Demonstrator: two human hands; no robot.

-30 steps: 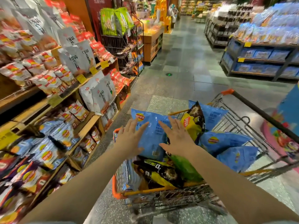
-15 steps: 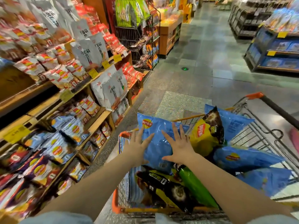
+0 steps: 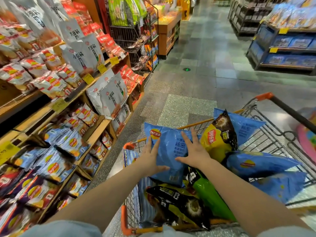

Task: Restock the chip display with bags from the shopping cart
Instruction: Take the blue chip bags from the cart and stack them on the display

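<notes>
Blue, glossy and puffed with air, the plastic chip bag with the red-and-yellow logo (image 3: pixel 168 151) is lying on top of the heap at the near-left end of the orange-trimmed wire shopping cart (image 3: pixel 266 135), and both hands are settling flat onto its 2 long sides. The left hand (image 3: pixel 150 157) is lying along the bag's left edge with fingers straight and spread, thumb reaching across the lower face; the right hand (image 3: pixel 193 153) is pressing the bag's right side, fingers equally splayed, nothing curled round the film yet. The likely trouble from here is slippage: the film is looking slick and the bag is holding air, so flat palms squeezing from the sides could be sending it squirting upward or sideways, knocking the yellow-and-black chip bag (image 3: pixel 220 134) leaning just right of it. Pressing too hard could also be crushing the chips inside. The bag is sitting directly between the 2 hands, touching both, while the wooden chip display shelves (image 3: pixel 95 132) holding matching blue bags are standing well apart to the left.
</notes>
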